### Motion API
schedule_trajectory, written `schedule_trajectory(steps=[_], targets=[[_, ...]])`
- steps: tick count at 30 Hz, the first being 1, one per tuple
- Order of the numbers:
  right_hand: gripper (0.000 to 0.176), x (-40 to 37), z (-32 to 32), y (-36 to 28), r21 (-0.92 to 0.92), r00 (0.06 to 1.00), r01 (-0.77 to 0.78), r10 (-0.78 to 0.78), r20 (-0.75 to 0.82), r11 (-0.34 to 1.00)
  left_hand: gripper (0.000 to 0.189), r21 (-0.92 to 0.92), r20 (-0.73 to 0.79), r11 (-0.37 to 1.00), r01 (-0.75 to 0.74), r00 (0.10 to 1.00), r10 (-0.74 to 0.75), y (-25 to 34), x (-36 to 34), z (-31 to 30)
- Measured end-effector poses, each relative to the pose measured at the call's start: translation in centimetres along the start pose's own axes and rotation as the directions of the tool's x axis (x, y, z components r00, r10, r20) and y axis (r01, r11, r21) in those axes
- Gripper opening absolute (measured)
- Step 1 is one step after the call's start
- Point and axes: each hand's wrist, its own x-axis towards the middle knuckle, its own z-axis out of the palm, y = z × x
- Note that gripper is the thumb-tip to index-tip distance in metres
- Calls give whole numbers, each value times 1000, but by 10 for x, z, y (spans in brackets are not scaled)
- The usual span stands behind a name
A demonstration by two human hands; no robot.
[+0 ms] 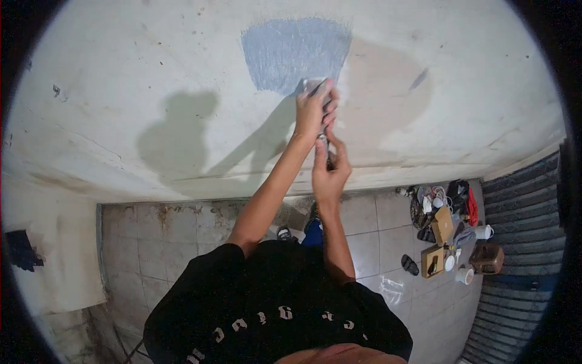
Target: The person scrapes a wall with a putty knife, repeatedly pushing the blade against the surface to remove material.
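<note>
A flat, scraper-like hand tool (pixel 314 82) with a pale head lies against the wall, at the lower edge of a streaked blue-grey patch (pixel 296 51). My left hand (pixel 311 112) is closed around its upper part, just behind the head. Lower down, my right hand (pixel 332 173) grips the handle end, thumb and fingers wrapped round it. Both palms and fingers cover most of the tool, so its exact shape is partly hidden.
The off-white wall (pixel 388 109) carries stains, chips and a crack. At right on the tiled floor (pixel 242 233) stand cardboard boxes (pixel 432 262), white tubs (pixel 465 276), a brown jerrycan (pixel 487 259), cables and a slipper (pixel 410 264). A corrugated shutter (pixel 521 218) closes the right side.
</note>
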Motion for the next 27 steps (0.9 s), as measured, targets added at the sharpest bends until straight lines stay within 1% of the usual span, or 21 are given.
schedule_trajectory(steps=[1, 4, 5, 8, 11, 14, 17, 19, 20, 21, 22, 24, 25, 27], targets=[[28, -4, 7, 10, 12, 991, 133, -133, -34, 991, 35, 7, -10, 1000, 15, 1000, -15, -4, -4, -8], [29, -9, 6, 12, 68, 1000, 12, -13, 15, 998, 36, -16, -1, 998, 67, 998, -67, -8, -5, -15], [30, -10, 2, 6, -1, 999, -28, 28, 47, 1000, 36, -12, 14, 998, 65, 998, -65, -9, -5, -16], [30, -9, 2, 8, -32, 999, 24, -23, 33, 999, 36, -12, 9, 997, 83, 997, -83, -8, -6, -15], [30, -9, 3, 8, -17, 998, 58, -58, 25, 998, 36, -34, 35, 997, 68, 997, -67, -9, -5, -16], [30, -11, 4, 8, -39, 999, -38, 39, 18, 999, 36, -18, 14, 995, 102, 995, -102, -5, -6, -15], [30, -11, 9, 7, -79, 1000, 27, -28, -10, 997, 36, 48, -10, 990, 132, 991, -131, 1, -6, -13], [31, 3, 5, -5, -94, 999, 28, -30, -23, 995, 36, 63, 55, 996, 59, 997, -63, 8, 5, -1], [31, 10, 5, -14, -35, 999, 14, -15, -36, 999, 35, 69, 80, 997, 31, 996, -36, 13, 9, 7], [30, 16, 5, -23, 26, 999, 1, 0, -48, 1000, 36, 20, 138, 1000, 2, 990, -4, 23, 14, 20], [30, 23, 4, -32, 86, 998, -10, 15, -60, 996, 35, 19, 129, 1000, 12, 992, -15, 27, 13, 29], [30, 31, -1, -46, 56, 998, -28, 31, -54, 998, 35, 29, 119, 999, 21, 993, -24, 38, 13, 40], [29, 29, 5, -35, 79, 993, 61, -53, -102, 995, 35, 39, 109, 999, 26, 994, -30, 34, 13, 37], [30, 11, 4, -15, 33, 999, -15, 17, -40, 999, 36, 38, 46, 998, 46, 998, -48, 20, 6, 17]])
